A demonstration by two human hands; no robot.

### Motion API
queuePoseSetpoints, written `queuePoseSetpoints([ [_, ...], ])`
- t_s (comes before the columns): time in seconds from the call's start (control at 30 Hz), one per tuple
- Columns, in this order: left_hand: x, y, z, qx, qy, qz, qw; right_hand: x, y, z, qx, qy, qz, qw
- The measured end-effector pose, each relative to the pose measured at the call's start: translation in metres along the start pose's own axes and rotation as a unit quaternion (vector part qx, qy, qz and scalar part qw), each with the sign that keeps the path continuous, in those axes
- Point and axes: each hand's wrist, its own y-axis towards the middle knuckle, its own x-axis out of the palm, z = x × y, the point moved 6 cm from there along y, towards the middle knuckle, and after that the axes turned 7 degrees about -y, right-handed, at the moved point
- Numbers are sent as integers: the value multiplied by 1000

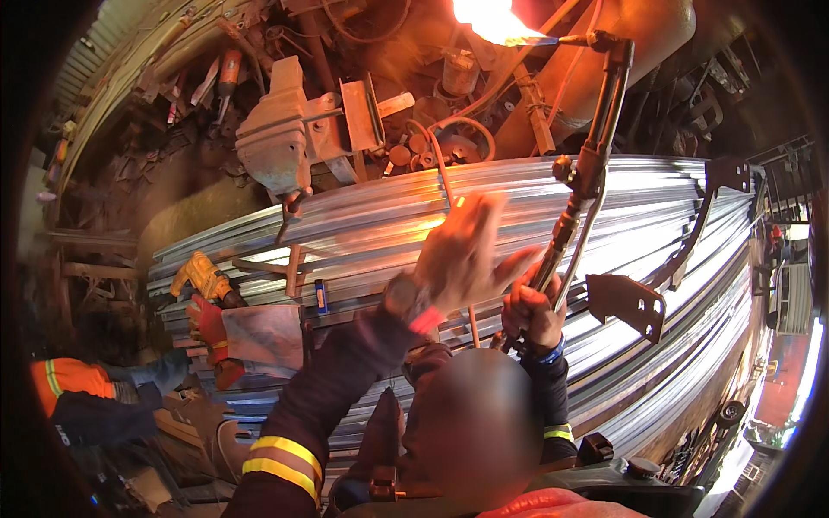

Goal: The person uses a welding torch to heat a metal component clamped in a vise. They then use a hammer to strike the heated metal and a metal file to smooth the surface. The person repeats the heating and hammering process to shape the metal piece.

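My right hand [533, 312] is wrapped round the handle of a gas torch [587, 173] with long metal tubes, which slants up and away. At its tip burns a bright orange-white flame [494, 19] at the far edge of view. My left hand [462, 255] is raised left of the torch, fingers stretched out and thumb apart, holding nothing; orange light falls on it. Beneath both hands lies a broad stack of long silvery metal bars [363, 216]. Whether my left thumb touches the torch or my right hand, I cannot tell.
A bench vise [276, 138] stands far left. A dark bent bracket [626, 306] lies on the bars at right. Yellow work gloves [203, 274], a red glove [207, 324] and a small blue object [321, 295] lie left. A large rounded tank [643, 39] stands beyond the torch.
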Motion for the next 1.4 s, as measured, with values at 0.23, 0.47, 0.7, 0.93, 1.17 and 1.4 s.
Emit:
queuePoseSetpoints([
  [0.23, 16, 72, 4, 82, -27, 65, 994, 1, -20, 13, 59, -31, -31, 997],
  [0.47, 29, 75, -19, 35, -107, 124, 986, 3, -7, 18, 96, -6, -34, 995],
  [0.7, 31, 74, -23, -45, -134, 169, 975, -4, 2, 17, 93, 0, -50, 994],
  [0.93, 15, 68, -23, -81, -107, 149, 980, 9, 3, 16, 86, 4, -88, 992],
  [1.17, 3, 35, -25, -81, -192, 90, 974, 17, -6, 21, 121, -13, -96, 988],
  [1.4, -1, -61, 0, 31, -59, -63, 996, 17, 4, 7, 96, -52, -85, 990],
])
